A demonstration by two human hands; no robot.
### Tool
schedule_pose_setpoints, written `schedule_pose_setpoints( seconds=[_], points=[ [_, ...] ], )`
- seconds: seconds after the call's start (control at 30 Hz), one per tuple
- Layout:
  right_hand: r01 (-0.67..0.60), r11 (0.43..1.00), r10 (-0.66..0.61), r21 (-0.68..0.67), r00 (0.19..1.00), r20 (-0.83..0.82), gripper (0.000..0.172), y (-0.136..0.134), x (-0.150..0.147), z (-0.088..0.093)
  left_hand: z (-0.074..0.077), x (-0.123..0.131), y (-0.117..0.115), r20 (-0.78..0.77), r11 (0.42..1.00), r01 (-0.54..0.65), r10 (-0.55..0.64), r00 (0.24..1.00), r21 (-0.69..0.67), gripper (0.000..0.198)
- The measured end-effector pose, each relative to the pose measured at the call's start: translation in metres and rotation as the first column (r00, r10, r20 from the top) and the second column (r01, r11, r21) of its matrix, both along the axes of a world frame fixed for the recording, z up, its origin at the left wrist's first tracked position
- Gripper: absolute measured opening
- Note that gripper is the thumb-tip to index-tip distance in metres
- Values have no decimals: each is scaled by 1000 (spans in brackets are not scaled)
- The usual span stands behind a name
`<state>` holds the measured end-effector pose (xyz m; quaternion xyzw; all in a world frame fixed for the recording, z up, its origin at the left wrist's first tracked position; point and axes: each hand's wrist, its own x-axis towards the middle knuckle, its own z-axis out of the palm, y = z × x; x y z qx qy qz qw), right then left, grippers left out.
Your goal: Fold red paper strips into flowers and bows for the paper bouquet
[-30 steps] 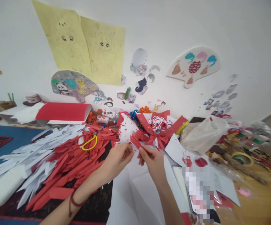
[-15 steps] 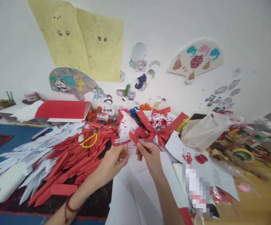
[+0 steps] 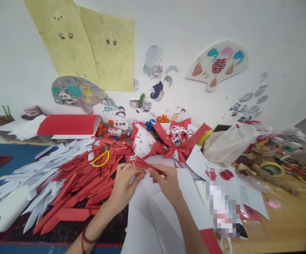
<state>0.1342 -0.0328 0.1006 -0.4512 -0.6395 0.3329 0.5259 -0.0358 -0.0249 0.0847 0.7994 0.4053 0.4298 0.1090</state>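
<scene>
My right hand (image 3: 166, 181) is closed, with thumb and fingers pinching a folded red paper strip (image 3: 142, 162) whose pointed end sticks out to the left. Just below that strip, the thumb and index fingertips of my left hand (image 3: 125, 183) press together; what they hold, if anything, is hidden. Beneath both hands lie white paper sheets (image 3: 153, 215). To the left is a heap of red paper strips (image 3: 81, 187), with yellow-handled scissors (image 3: 101, 158) on it. Behind my hands stands a red-and-white paper bouquet (image 3: 179, 139).
White paper strips (image 3: 47, 169) and a white handled board (image 3: 6, 211) lie at the left. On the right are a phone with a blurred screen (image 3: 223, 211), a pale plastic bag (image 3: 231, 143) and a tape roll (image 3: 272, 169). A bottle (image 3: 119, 130) lies by the wall.
My right hand has tilted the red strip flatter and brought it down to the left hand's fingertips. My left hand has turned slightly more upright. The view has shifted a little.
</scene>
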Motion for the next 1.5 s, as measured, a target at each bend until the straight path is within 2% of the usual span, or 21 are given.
schedule_pose_setpoints(
  seconds=[0.1, 0.33, 0.6, 0.97, 1.3, 1.5],
  points=[
    [-11, 997, 4, 74, 996, 90, 25, -8, 1, 7, -4, -4, -5, 17, 994, -16, 14, 1000, 106, 12],
    [-48, 978, -3, 202, 969, 247, 22, -22, 2, 28, -3, -6, -15, 76, 970, -39, 21, 997, 239, 12],
    [-85, 954, -5, 287, 954, 299, 22, -32, 7, 38, -6, -3, -22, 99, 952, -110, 85, 991, 285, 14],
    [-103, 965, 24, 239, 951, 310, 24, -38, 5, 39, -4, -7, -33, 124, 939, -103, 65, 990, 327, 14],
    [-94, 948, -22, 305, 934, 356, 20, -42, -4, 35, -8, -14, -38, 113, 949, -82, 50, 992, 303, 15],
    [-93, 969, 15, 229, 947, 322, 21, -41, -9, 35, -8, -21, -39, 77, 946, -30, 5, 997, 321, 19]
  ],
)
